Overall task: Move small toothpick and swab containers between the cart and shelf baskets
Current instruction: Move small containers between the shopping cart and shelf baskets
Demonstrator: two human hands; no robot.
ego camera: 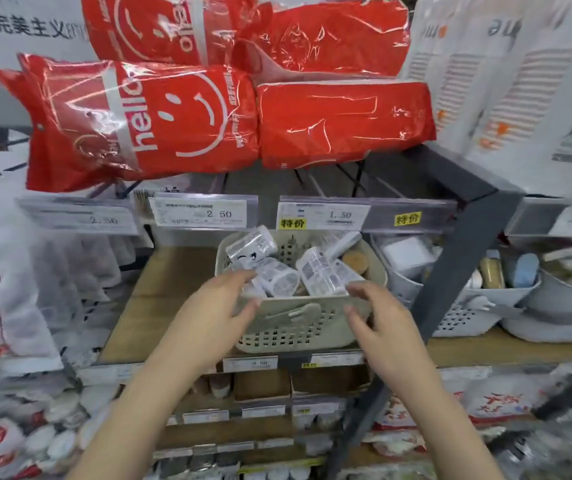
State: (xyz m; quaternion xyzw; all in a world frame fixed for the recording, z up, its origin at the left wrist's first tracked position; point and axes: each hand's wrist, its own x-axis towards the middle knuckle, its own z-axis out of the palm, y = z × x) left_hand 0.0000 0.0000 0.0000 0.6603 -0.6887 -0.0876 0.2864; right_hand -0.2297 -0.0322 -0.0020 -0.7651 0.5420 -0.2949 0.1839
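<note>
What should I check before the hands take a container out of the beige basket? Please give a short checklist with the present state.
1. Left hand free, holds nothing: ok.
2. Right hand free: ok.
3. Beige basket stands on the wooden shelf: ok.
4. Containers within reach at the basket's top: ok.
5. Containers lie loosely piled and could shift: not ok.
6. Toothpicks or swabs inside: cannot tell.
</note>
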